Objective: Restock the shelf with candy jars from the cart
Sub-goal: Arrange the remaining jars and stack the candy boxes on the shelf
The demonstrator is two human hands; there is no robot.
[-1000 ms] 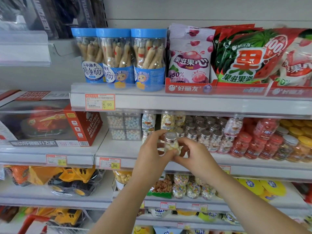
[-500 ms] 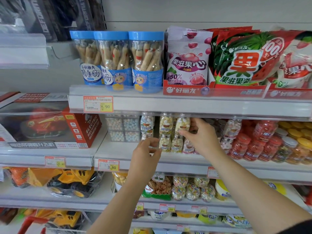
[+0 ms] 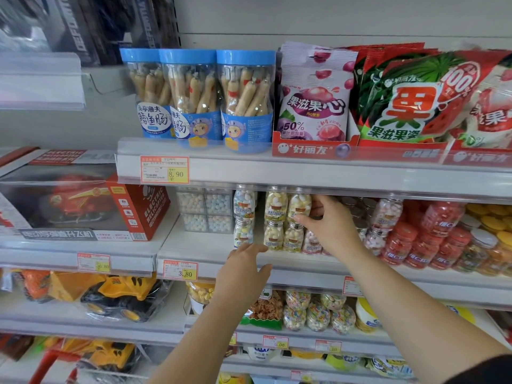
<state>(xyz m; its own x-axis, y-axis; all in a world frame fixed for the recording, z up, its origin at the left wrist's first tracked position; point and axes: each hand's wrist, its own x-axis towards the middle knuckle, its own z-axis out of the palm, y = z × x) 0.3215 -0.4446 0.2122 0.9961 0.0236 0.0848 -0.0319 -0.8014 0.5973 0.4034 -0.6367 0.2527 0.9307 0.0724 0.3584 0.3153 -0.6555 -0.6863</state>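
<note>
Small clear candy jars with silver lids stand stacked two high on the middle shelf (image 3: 210, 253). My right hand (image 3: 331, 227) reaches in under the upper shelf; its thumb and fingers pinch the upper yellow-and-white candy jar (image 3: 298, 205), which sits on top of a lower jar (image 3: 293, 236). To its left is another stacked pair of jars (image 3: 274, 217). My left hand (image 3: 243, 271) is held up before the shelf's front edge with relaxed fingers, empty, its fingertips just below the leftmost lower jar (image 3: 243, 233).
Red-lidded and orange jars (image 3: 432, 239) crowd the shelf to the right. Clear bead boxes (image 3: 205, 212) and a red toy helicopter box (image 3: 83, 206) lie left. Blue-lidded sausage tubs (image 3: 194, 98) and gummy bags (image 3: 315, 101) fill the shelf above. A red cart frame (image 3: 52, 361) shows at the bottom left.
A second ago both hands held one jar in front of the shelf. My right hand has carried it up onto the stack; my left hand let go and stays low by the shelf edge.
</note>
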